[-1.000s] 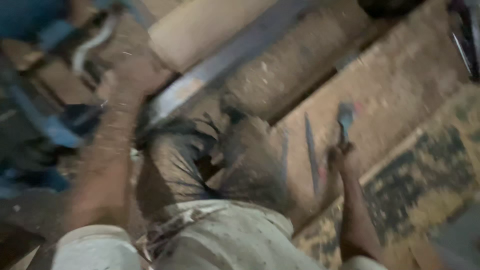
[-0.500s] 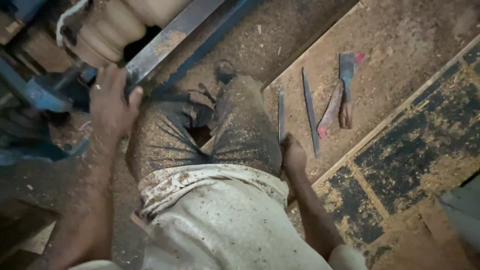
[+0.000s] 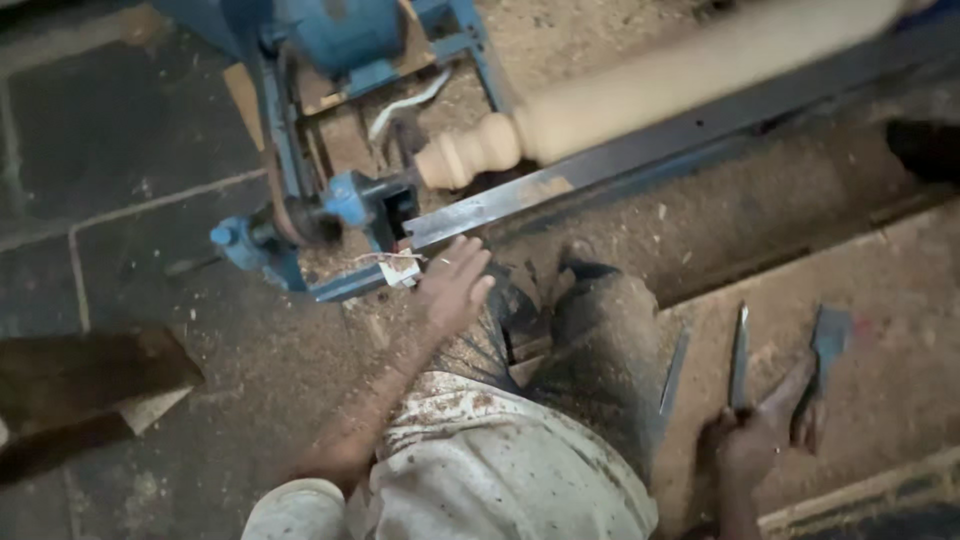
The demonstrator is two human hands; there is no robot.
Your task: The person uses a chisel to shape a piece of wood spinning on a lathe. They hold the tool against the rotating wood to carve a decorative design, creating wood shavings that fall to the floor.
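- Left hand (image 3: 452,288): open, fingers loosely spread, palm down, holding nothing. It hovers just beside the near end of the grey metal rail (image 3: 640,165), close to a small white tag (image 3: 398,268) tied on with string.
- Right hand (image 3: 752,440): closed around a wooden handle (image 3: 790,392), low at the right on the dusty floor. Whether the handle joins the flat metal blade (image 3: 828,335) just above it cannot be told.
- Turned wooden spindle (image 3: 640,88): pale, lying along the rail, with rounded beads at its left end where it meets the blue lathe frame (image 3: 340,110). Its right part is blurred.
- Two slim steel chisels (image 3: 738,355) lie on the sawdust-covered board (image 3: 900,330) between the person's knee and the right hand; neither is touched.
- Trousers (image 3: 600,360): dark and heavily coated in sawdust, one knee bent between the two hands.
- Dark wooden block (image 3: 80,385): on the floor at far left, well apart from both hands.
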